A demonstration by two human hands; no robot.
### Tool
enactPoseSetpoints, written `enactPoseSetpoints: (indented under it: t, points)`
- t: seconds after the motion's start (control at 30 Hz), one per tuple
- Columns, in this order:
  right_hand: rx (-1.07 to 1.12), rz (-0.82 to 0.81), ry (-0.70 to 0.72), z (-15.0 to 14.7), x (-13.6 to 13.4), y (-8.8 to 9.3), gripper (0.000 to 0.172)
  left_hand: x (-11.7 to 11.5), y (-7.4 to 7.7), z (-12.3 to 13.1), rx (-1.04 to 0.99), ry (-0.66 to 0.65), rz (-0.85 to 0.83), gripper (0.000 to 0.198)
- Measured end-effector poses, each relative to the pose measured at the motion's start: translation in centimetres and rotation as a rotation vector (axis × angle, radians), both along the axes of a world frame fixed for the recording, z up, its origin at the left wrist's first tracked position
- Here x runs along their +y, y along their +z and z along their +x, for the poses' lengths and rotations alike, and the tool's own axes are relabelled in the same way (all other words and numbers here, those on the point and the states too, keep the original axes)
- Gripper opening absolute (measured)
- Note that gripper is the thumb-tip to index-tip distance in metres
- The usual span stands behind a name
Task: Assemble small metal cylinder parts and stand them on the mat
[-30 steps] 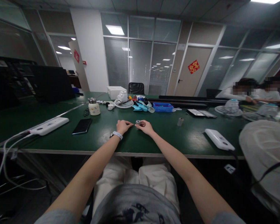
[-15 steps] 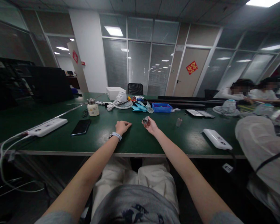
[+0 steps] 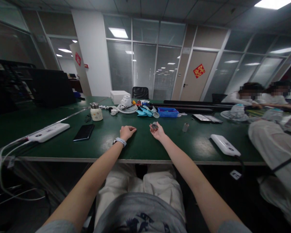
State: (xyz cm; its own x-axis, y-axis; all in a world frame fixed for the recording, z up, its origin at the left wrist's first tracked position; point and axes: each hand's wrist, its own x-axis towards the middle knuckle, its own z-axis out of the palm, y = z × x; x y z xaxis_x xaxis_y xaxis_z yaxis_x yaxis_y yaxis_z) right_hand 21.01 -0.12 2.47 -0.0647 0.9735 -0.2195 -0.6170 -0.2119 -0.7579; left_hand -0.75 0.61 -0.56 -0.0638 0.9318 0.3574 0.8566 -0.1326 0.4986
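Note:
A small grey metal cylinder (image 3: 155, 125) with a hollow-looking end rests in my right hand (image 3: 158, 132), palm turned up and fingers curled round it. My left hand (image 3: 127, 132), with a watch (image 3: 120, 141) on its wrist, lies on the green table (image 3: 140, 149). Its thumb and fingers are pinched together; whether they grip something tiny cannot be made out. To the right of my right hand a similar small metal cylinder (image 3: 185, 127) stands upright on the table.
On the left are a phone (image 3: 83, 132), a white power strip (image 3: 49, 132) and a patterned bottle (image 3: 96, 112). Farther back sit fan parts (image 3: 127, 108), light-blue blades (image 3: 146, 111) and a blue basket (image 3: 168, 112). A white device (image 3: 225, 144) lies right; people sit beyond.
My right hand has turned and shifted slightly right, with the metal cylinder in it. My left hand stays put. At the far right a person's pale clothing has moved.

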Motion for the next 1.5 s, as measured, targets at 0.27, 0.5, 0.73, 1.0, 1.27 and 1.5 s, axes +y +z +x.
enactPoseSetpoints:
  t: [0.27,0.5,0.73,1.0,1.27,1.5]
  points:
    - [0.083,-0.029,0.001,-0.1,-0.2,0.2,0.039,0.0,0.2,0.4,-0.054,0.069,0.011,0.037]
    - [0.118,-0.036,0.016,0.0,0.0,-0.1,0.039,0.2,0.4,0.6,-0.129,0.226,0.002,0.024]
    - [0.039,-0.007,0.016,-0.5,0.1,-0.1,0.031,0.2,0.5,0.6,-0.126,0.203,0.003,0.014]
    - [-0.527,0.362,-0.289,-0.6,1.3,-1.7,0.028,0.0,0.5,0.6,-0.143,0.184,0.030,0.014]
    - [-1.068,0.793,-0.372,0.5,0.9,-2.3,0.044,0.1,0.6,0.6,-0.153,0.179,0.048,0.012]
    - [-1.164,0.956,-0.419,0.4,0.8,-2.2,0.033,0.0,0.5,0.6,-0.159,0.174,0.049,0.013]
